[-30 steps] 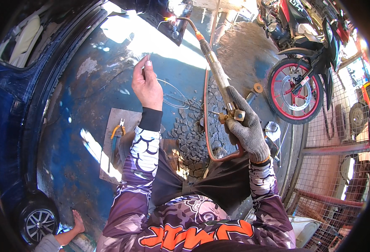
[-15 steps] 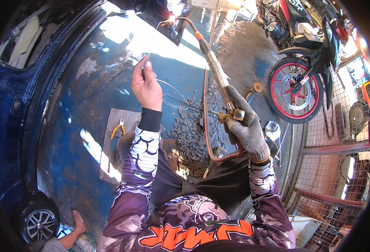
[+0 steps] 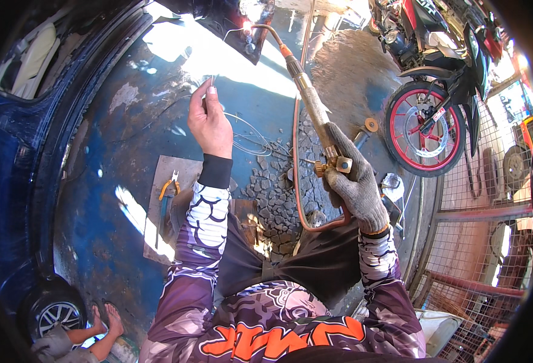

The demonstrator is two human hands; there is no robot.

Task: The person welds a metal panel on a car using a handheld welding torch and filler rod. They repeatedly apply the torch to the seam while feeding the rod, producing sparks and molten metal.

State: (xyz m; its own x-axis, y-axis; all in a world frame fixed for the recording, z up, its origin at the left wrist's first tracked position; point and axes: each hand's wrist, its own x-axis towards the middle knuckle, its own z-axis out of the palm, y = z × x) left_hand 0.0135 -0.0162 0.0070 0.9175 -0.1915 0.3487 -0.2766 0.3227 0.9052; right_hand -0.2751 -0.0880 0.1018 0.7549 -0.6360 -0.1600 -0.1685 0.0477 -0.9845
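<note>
My bare left hand (image 3: 211,128) is closed in a pinch on a thin filler wire (image 3: 254,144). The wire's upper end reaches toward a dark metal panel (image 3: 235,43), and its slack loops behind the hand. In a grey knitted glove, my right hand (image 3: 358,184) grips a gas welding torch (image 3: 310,95) near its brass valve knobs. The torch's bent copper tip sits at the panel, where a small bright glow shows beside the wire end. Glare hides the exact contact there. A reddish hose (image 3: 297,145) runs past the torch.
Yellow-handled pliers (image 3: 170,186) lie on a metal plate (image 3: 153,233) at left. Broken grey chips (image 3: 275,206) cover the floor between my legs. A blue car (image 3: 12,175) stands left, a motorcycle (image 3: 427,127) right. Another person's bare feet (image 3: 112,320) show at lower left.
My left hand has shifted very slightly left with the wire. Sparks at the torch tip have shrunk to a compact glow. At lower left, the other person's second foot has come into view.
</note>
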